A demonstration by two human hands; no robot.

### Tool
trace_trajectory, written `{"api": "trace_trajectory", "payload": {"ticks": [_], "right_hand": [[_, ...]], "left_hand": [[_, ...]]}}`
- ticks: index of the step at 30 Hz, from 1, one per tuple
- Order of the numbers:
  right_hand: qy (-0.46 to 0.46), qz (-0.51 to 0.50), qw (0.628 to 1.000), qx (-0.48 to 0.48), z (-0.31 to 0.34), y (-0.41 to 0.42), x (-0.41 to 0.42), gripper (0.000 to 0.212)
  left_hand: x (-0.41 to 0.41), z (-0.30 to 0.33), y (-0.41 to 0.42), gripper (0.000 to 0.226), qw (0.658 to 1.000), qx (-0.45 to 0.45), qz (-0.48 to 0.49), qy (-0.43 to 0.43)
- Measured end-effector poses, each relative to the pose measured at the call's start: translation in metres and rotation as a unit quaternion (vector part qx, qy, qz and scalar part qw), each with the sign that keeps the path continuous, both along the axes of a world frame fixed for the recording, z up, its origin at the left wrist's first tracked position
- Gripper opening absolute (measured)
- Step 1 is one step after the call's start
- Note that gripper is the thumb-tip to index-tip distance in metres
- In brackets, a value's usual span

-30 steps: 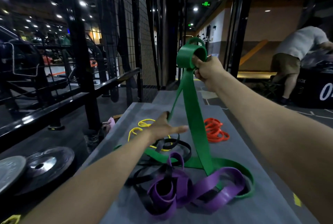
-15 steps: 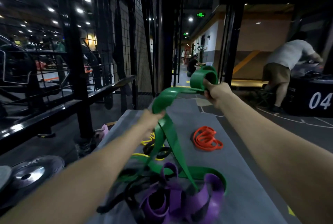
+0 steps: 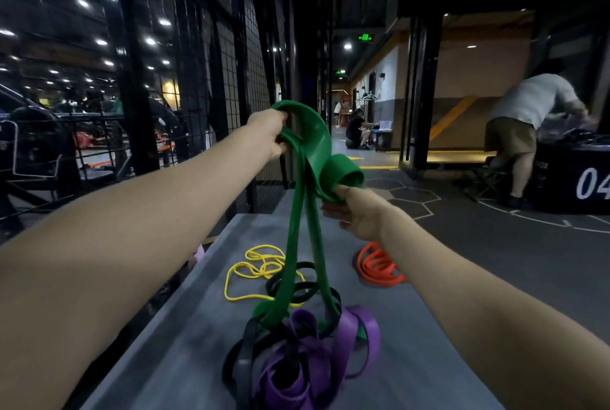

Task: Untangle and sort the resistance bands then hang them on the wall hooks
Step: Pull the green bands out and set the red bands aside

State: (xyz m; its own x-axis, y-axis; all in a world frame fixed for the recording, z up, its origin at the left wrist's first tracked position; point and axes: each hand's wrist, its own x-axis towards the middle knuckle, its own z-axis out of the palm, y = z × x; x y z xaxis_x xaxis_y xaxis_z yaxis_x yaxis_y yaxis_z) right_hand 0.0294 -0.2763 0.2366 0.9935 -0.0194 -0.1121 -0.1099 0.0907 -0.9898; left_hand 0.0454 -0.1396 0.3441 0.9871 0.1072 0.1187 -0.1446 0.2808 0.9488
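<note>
A wide green band (image 3: 313, 158) is lifted above a grey bench (image 3: 412, 360). My left hand (image 3: 269, 132) grips its upper loop, raised high. My right hand (image 3: 355, 213) holds a rolled part of the same band, lower and to the right. Two green strands hang down into a tangle of purple band (image 3: 343, 333) and black band (image 3: 244, 353) on the bench. A thin yellow band (image 3: 254, 269) lies loose behind the tangle. An orange band (image 3: 376, 266) lies coiled at the right, partly behind my right forearm.
A black wire-mesh rack (image 3: 204, 79) stands along the left of the bench. A person (image 3: 525, 125) bends over a black box marked 04 (image 3: 581, 175) at the right. Another person sits far down the corridor (image 3: 358, 127).
My left hand has risen from bench height to above my right hand, lifting the green band. My right hand dropped lower. More of the green band is off the bench.
</note>
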Motion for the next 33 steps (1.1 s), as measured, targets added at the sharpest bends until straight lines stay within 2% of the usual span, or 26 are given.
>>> {"api": "trace_trajectory", "payload": {"ticks": [4, 7, 12, 15, 17, 19, 21, 24, 26, 29, 33], "right_hand": [[0.012, 0.020, 0.999, 0.022, -0.008, 0.006, -0.004, 0.038], [0.032, 0.004, 0.999, 0.013, -0.018, 0.005, -0.004, 0.037], [0.064, 0.023, 0.997, -0.043, -0.039, -0.018, -0.012, 0.045], [0.057, 0.017, 0.996, 0.068, -0.058, -0.044, -0.010, 0.044], [0.049, -0.020, 0.986, 0.161, -0.074, -0.062, -0.007, 0.034], [0.062, -0.059, 0.974, 0.210, -0.092, -0.075, -0.007, 0.026], [0.095, -0.105, 0.966, 0.217, -0.111, -0.081, -0.006, 0.026], [0.169, -0.160, 0.959, 0.160, -0.135, -0.086, -0.007, 0.017], [0.180, -0.155, 0.957, 0.163, -0.141, -0.090, -0.012, 0.017], [0.188, -0.148, 0.941, 0.240, -0.145, -0.105, -0.020, 0.020], [0.162, -0.099, 0.954, 0.230, -0.165, -0.120, -0.026, 0.013]], "left_hand": [[-0.005, -0.014, -0.013, 0.024, 0.998, -0.049, -0.010, 0.030], [-0.005, -0.029, -0.023, 0.030, 0.996, -0.075, -0.006, 0.045], [-0.004, -0.053, -0.038, 0.024, 0.995, -0.052, -0.028, 0.084], [0.009, -0.071, -0.048, 0.017, 0.994, -0.027, -0.026, 0.101], [0.016, -0.086, -0.056, 0.029, 0.993, 0.002, -0.027, 0.118], [0.021, -0.102, -0.069, 0.031, 0.989, 0.015, -0.038, 0.139], [0.022, -0.117, -0.084, 0.031, 0.986, 0.032, -0.048, 0.159], [0.024, -0.139, -0.105, 0.031, 0.981, 0.065, -0.054, 0.176], [0.025, -0.152, -0.120, 0.030, 0.975, 0.097, -0.069, 0.188], [0.027, -0.168, -0.140, 0.031, 0.967, 0.116, -0.094, 0.205], [0.036, -0.176, -0.155, 0.026, 0.966, 0.121, -0.100, 0.204]]}}
